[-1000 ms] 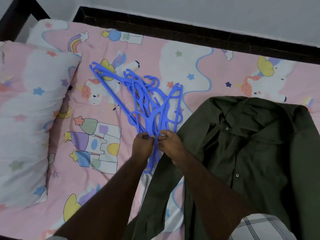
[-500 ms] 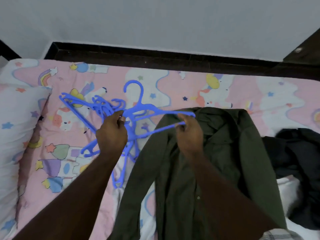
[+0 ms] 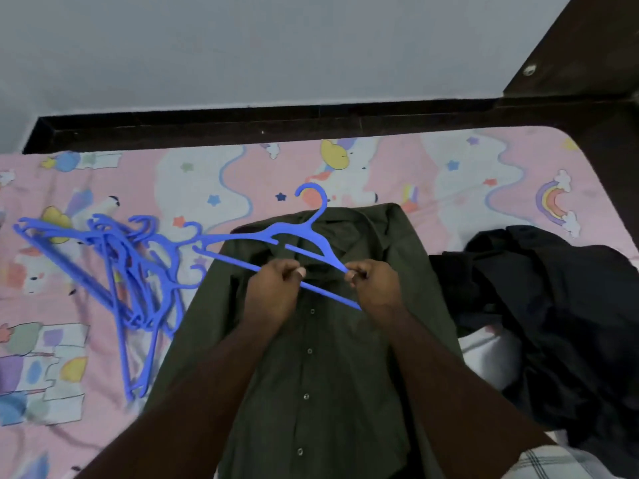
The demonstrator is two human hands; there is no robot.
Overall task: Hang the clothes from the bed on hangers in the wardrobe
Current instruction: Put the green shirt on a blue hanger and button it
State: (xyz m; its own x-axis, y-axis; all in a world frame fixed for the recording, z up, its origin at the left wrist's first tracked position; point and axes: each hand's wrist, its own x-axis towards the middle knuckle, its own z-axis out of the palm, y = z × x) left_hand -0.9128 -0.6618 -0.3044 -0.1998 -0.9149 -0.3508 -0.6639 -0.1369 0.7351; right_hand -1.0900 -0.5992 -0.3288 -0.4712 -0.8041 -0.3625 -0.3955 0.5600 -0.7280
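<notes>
- We hold one blue plastic hanger (image 3: 294, 236) in both hands, lifted above the collar end of an olive-green button-up shirt (image 3: 311, 375); its hook points toward the far edge of the bed.
- Left hand (image 3: 273, 295): fingers curled round the hanger's lower bar near its middle, thumb on top. Grip is closed, not loose.
- Right hand (image 3: 377, 288): fingertips pinch the hanger at its right end, where the sloping shoulder meets the lower bar. Fingers curled in tight.
- The hanger sits tilted, left end nearer the far edge of the bed, right end lower and nearer to us.
- The shirt lies flat, front up and buttoned, on the pink cartoon-print bedsheet (image 3: 466, 174), collar toward the far edge, hem running off toward the near edge. Both forearms cross over it.
- A heap of more blue hangers (image 3: 121, 271) lies on the sheet just beside the shirt's left side; some tips touch or overlap the shirt's edge.
- A pile of dark clothing (image 3: 553, 305) lies against the shirt's right side, toward the right edge of the bed, with a patch of white fabric (image 3: 491, 357) showing between them.
- A dark wooden bed frame (image 3: 242, 126) runs along the far edge, below a grey wall (image 3: 276, 46).
- Checked cloth (image 3: 553, 461) shows at the near right corner; we cannot tell what it belongs to.
</notes>
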